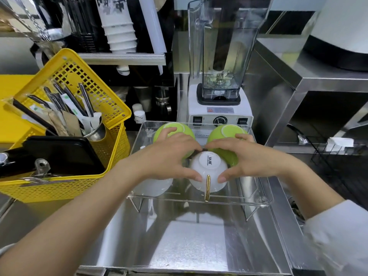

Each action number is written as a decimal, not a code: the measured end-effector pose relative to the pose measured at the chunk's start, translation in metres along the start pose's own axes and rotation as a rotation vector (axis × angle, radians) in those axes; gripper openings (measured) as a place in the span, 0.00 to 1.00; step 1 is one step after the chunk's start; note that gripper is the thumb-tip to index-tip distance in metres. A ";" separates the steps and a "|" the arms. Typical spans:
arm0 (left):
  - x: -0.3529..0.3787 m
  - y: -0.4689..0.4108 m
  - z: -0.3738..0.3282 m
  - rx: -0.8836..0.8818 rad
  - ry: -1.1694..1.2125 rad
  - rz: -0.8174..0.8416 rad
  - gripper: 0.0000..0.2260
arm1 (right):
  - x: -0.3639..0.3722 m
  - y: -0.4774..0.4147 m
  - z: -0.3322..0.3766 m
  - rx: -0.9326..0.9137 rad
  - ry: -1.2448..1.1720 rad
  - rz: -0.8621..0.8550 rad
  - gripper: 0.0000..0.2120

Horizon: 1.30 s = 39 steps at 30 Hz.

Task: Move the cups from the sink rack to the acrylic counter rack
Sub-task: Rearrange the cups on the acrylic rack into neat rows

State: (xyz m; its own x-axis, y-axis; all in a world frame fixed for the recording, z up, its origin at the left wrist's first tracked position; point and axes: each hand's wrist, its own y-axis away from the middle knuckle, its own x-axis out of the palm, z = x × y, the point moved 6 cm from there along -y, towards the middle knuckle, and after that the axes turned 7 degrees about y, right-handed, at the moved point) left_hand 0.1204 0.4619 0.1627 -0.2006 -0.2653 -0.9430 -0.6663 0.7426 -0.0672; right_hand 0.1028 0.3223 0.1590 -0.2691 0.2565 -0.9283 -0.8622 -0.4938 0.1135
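Note:
A clear acrylic rack [235, 202] stands on the steel counter in front of a blender. Upside down on it are two green cups, one at the back left [179, 128] and one at the back right [225, 132]. A white cup with a gold handle [207, 170] sits upside down in the front row, handle toward me. My left hand [169, 156] and my right hand [249, 158] both cup this white cup, thumbs pressed on its front side, fingers reaching over it to the green cups. Another white cup [153, 186] lies partly hidden under my left hand.
A yellow basket [111, 140] with utensils and a black tray stands close on the left. A blender [221, 76] sits right behind the rack. A steel shelf unit [310, 82] and a black wire rack [338, 156] are on the right. Bare steel counter [189, 246] lies before the rack.

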 end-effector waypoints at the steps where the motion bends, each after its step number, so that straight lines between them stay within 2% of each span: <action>1: -0.007 0.002 0.003 0.000 0.034 -0.039 0.28 | -0.005 0.001 0.002 0.015 -0.032 -0.028 0.35; 5: -0.040 0.029 0.030 -0.154 0.307 -0.228 0.25 | -0.025 0.003 0.017 0.021 -0.111 -0.226 0.33; 7: -0.046 0.047 0.047 -0.200 0.369 -0.202 0.23 | -0.026 -0.001 0.033 -0.023 -0.106 -0.275 0.29; 9: -0.043 0.062 0.059 -0.247 0.399 -0.100 0.24 | -0.020 -0.007 0.049 -0.061 -0.092 -0.290 0.25; 12: -0.029 0.077 0.068 -0.304 0.424 0.075 0.31 | -0.006 -0.016 0.070 -0.060 -0.006 -0.256 0.26; 14: -0.022 0.081 0.068 -0.291 0.400 0.115 0.34 | 0.004 -0.022 0.081 -0.053 0.052 -0.213 0.26; 18: -0.023 0.083 0.068 -0.343 0.247 0.002 0.32 | 0.022 -0.036 0.092 -0.049 0.224 -0.174 0.28; 21: -0.019 0.086 0.066 -0.380 0.221 -0.057 0.33 | 0.026 -0.039 0.097 -0.056 0.255 -0.176 0.25; 24: -0.014 0.085 0.060 -0.355 0.120 -0.077 0.34 | 0.027 -0.040 0.099 -0.049 0.263 -0.205 0.28; 27: -0.014 0.089 0.062 -0.365 0.264 -0.079 0.34 | 0.028 -0.042 0.101 -0.056 0.261 -0.193 0.34; 30: -0.020 0.094 0.067 -0.362 0.400 -0.057 0.29 | 0.027 -0.043 0.100 -0.044 0.250 -0.165 0.31; 34: -0.023 0.095 0.068 -0.377 0.372 -0.086 0.27 | 0.029 -0.042 0.096 -0.031 0.188 -0.143 0.27; 39: -0.020 0.097 0.060 -0.462 0.341 -0.153 0.28 | 0.028 -0.038 0.092 -0.062 0.157 -0.142 0.24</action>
State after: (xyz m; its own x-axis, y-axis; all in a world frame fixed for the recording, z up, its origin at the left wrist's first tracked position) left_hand 0.1024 0.5762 0.1553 -0.2460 -0.5874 -0.7710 -0.9340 0.3563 0.0265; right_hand 0.0885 0.4246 0.1611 -0.0726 0.1966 -0.9778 -0.8572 -0.5135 -0.0396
